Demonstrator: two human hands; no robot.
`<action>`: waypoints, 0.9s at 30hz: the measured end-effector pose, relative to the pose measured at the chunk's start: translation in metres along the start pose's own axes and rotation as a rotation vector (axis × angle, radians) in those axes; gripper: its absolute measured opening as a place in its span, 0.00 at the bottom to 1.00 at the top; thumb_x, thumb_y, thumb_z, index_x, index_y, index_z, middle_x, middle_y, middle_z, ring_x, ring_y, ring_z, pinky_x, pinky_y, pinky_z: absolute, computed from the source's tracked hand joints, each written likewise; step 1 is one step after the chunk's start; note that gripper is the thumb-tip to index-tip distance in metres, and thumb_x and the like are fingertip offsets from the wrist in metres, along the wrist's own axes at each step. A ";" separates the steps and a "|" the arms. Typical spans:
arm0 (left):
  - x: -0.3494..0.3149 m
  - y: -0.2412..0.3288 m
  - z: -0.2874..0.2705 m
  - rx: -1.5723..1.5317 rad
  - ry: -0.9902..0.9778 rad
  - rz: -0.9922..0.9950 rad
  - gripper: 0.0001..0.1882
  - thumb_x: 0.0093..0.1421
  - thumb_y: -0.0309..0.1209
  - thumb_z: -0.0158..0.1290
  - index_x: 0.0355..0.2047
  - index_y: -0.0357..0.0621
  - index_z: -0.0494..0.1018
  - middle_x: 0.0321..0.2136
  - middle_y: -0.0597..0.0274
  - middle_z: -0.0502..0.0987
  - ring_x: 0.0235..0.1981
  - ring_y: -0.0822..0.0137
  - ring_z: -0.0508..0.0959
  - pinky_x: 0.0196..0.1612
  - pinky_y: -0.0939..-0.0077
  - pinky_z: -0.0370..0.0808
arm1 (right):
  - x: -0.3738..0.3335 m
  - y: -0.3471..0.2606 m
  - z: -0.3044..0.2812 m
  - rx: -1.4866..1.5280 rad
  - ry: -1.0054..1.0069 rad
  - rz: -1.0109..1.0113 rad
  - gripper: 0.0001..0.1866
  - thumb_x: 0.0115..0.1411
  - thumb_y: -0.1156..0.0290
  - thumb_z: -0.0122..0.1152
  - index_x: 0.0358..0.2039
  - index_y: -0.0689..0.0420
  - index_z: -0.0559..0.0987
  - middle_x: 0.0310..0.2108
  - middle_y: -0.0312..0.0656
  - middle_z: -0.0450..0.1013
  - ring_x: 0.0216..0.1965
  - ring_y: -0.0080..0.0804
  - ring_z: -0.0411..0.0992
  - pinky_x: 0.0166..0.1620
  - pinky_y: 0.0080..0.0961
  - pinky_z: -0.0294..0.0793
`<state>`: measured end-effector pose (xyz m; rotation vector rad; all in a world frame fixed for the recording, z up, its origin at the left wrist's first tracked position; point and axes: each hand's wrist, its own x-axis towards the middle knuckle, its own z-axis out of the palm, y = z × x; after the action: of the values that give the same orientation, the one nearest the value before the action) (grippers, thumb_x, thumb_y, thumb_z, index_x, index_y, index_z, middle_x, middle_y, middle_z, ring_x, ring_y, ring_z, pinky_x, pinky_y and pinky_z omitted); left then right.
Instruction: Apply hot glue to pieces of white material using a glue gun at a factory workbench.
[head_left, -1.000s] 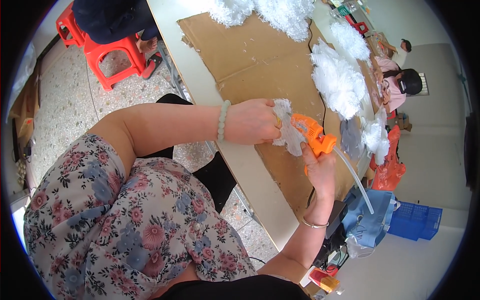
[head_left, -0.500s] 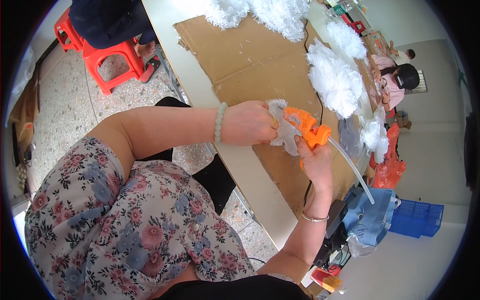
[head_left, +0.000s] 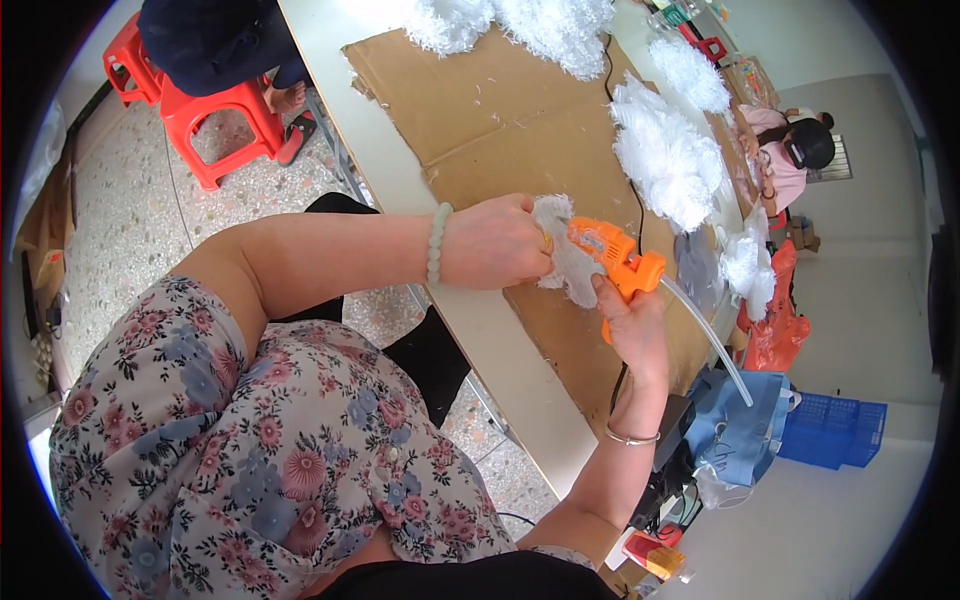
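Note:
My right hand grips an orange glue gun, and a long clear glue stick sticks out of its back end. The gun's front lies against a piece of white, frayed, mesh-like material. That piece is pinched at its left side by my left hand, whose fingers are closed; the fingertips are partly hidden. Both hands are over a sheet of brown cardboard on the table. The gun's nozzle tip cannot be made out clearly.
Fluffy white bundles lie beyond my hands, with more at the far edge. A black cord runs over the cardboard. A blue bag and a blue basket stand at the right. Another person sits beyond the table; red stools stand left.
The glue gun has shifted very slightly to the right and down in my right hand, against the white piece. My left hand keeps its pinch almost in place.

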<state>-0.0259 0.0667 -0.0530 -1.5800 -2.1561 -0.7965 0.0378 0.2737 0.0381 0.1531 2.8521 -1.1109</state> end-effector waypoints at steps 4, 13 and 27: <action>0.000 0.000 -0.003 0.002 -0.015 -0.018 0.04 0.48 0.31 0.55 0.24 0.47 0.73 0.25 0.69 0.75 0.32 0.69 0.76 0.43 0.68 0.66 | -0.016 0.016 -0.020 0.152 0.074 0.028 0.08 0.57 0.71 0.60 0.34 0.61 0.74 0.24 0.32 0.70 0.25 0.17 0.66 0.28 0.16 0.64; -0.001 -0.001 0.001 -0.030 0.059 -0.009 0.03 0.49 0.31 0.55 0.21 0.48 0.72 0.22 0.69 0.74 0.29 0.69 0.75 0.41 0.69 0.66 | -0.033 0.038 -0.025 0.248 0.148 0.228 0.09 0.58 0.68 0.59 0.33 0.60 0.74 0.24 0.32 0.69 0.25 0.18 0.66 0.28 0.18 0.65; 0.003 0.000 0.004 -0.028 0.099 -0.004 0.05 0.48 0.31 0.55 0.18 0.49 0.72 0.18 0.68 0.73 0.24 0.67 0.75 0.40 0.69 0.67 | -0.049 0.042 -0.020 0.349 0.033 0.175 0.12 0.58 0.68 0.60 0.39 0.60 0.73 0.26 0.34 0.71 0.26 0.22 0.69 0.29 0.19 0.67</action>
<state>-0.0265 0.0716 -0.0542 -1.5174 -2.0868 -0.8912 0.0906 0.3152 0.0297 0.4358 2.5826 -1.5651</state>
